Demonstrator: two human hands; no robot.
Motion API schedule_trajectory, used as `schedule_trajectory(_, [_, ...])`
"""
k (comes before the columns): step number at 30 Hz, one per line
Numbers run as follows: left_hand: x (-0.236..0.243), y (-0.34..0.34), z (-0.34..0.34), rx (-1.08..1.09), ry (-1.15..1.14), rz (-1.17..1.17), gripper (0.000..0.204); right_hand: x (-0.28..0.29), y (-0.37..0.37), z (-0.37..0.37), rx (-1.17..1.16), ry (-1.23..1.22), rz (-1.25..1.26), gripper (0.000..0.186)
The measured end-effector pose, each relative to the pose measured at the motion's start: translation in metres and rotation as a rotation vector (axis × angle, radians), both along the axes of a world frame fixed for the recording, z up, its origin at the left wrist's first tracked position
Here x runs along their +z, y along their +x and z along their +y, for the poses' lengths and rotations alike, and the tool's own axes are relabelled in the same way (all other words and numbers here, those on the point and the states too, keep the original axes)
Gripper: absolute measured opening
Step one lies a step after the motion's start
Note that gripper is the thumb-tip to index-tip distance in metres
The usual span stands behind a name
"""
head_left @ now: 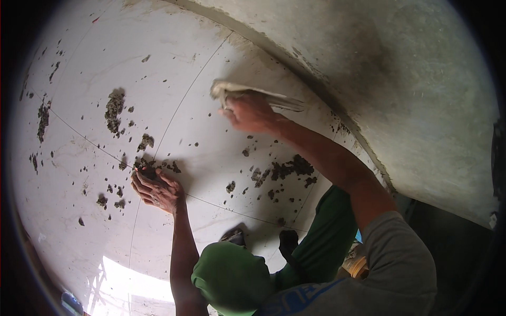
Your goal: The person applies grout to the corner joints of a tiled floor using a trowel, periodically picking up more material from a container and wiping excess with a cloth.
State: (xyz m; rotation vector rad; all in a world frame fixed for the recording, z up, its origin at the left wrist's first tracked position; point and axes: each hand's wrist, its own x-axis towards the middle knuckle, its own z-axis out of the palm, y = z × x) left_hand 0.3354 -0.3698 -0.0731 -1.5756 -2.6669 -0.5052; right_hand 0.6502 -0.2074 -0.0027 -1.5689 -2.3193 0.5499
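My right hand (247, 109) is closed round the handle of a mortar-smeared flat trowel (282, 100). The trowel's blade stretches to the right, seen nearly edge-on and blurred by motion, with a shadow falling on the tiles beneath. My left hand (162, 190) lies low on the white tiled floor (158, 231), fingers extended and thumb apart. Its fingertips touch a dark clump of wet mortar (145, 162), which they partly cover. Thin joint lines between the tiles meet close to this hand.
More mortar clumps lie at the left (114, 109) and right of centre (292, 167), with crumbs scattered between. A bare grey cement wall (411, 95) curves along the right side. My shoe (234, 235) and green-trousered leg (327, 231) are close by. A yellowish round object (359, 267) stands behind the leg.
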Motion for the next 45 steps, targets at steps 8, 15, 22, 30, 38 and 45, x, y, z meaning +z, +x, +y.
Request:
schedule_trajectory(8, [-0.011, 0.01, 0.005, -0.02, 0.033, 0.004, 0.068, -0.004, 0.112, 0.064, -0.448, -0.059, -0.403, 0.044])
schedule_trajectory(15, [-0.019, -0.001, -0.001, -0.023, 0.001, 0.021, 0.071, 0.003, 0.256, -0.034, -0.424, -0.156, -0.523, 0.042])
schedule_trajectory(22, [-0.008, 0.009, 0.004, 0.005, 0.032, 0.03, 0.074, 0.059, 0.319, -0.189, -0.496, 0.142, -0.48, 0.056])
schedule_trajectory(30, [-0.018, 0.009, 0.003, -0.008, 0.009, -0.009, 0.077, -0.032, 0.144, 0.046, -0.441, 0.161, -0.34, 0.047])
schedule_trajectory(38, [-0.023, -0.001, 0.0, 0.03, -0.008, 0.041, 0.074, 0.022, 0.316, -0.123, -0.29, 0.249, -0.295, 0.053])
schedule_trajectory(45, [-0.018, 0.0, 0.0, -0.009, 0.026, 0.073, 0.074, 0.051, 0.336, -0.19, -0.499, 0.125, -0.439, 0.055])
